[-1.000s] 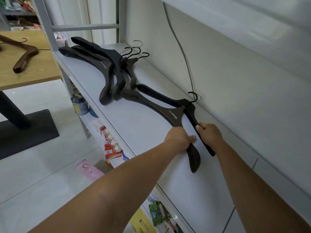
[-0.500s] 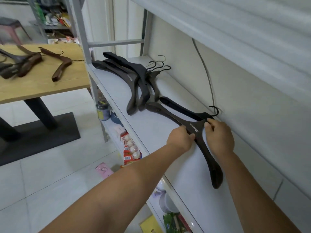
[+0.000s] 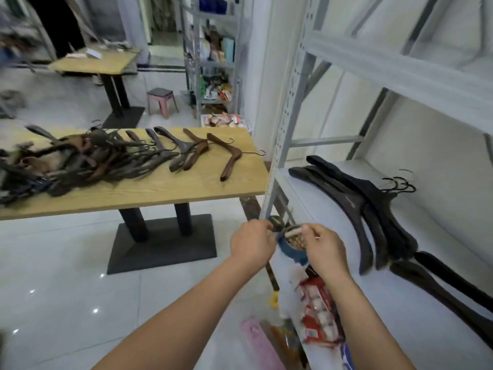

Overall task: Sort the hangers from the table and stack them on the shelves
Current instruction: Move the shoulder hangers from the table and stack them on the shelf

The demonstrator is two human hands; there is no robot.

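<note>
The black hangers [image 3: 354, 206] were broad-shouldered, matt and dark, with thin black wire hooks. They lay stacked on the white shelf [image 3: 314, 198], their hooks bunched toward the back wall and their long arms running from the shelf's far front corner toward the near end. A further black pair [image 3: 440, 287] lay nearer along the same shelf, long axis running along the shelf, partly cut off by the frame's edge.

Left of the shelf stood the wooden counter [image 3: 165, 188], carrying a heap of brown and grey hangers [image 3: 88, 158], blurred at its far left end. One brown hanger [image 3: 226, 158] lay apart at the counter's end nearest the shelf, its hook pointing toward the shelf upright and its nearer arm pointing toward the counter's front edge.

Half a second before, both hands had rested on the black pair on the shelf; now they had come off it and hung in front of the shelf's edge, and the view had swung toward the counter. The left hand [image 3: 252, 243] was loosely curled and empty, its grip narrow. The right hand [image 3: 324, 249] was also empty, fingers drawn together. Behind them, on the level below the shelf, sat a blue bowl [image 3: 293, 253] and red packets [image 3: 318, 316].
</note>
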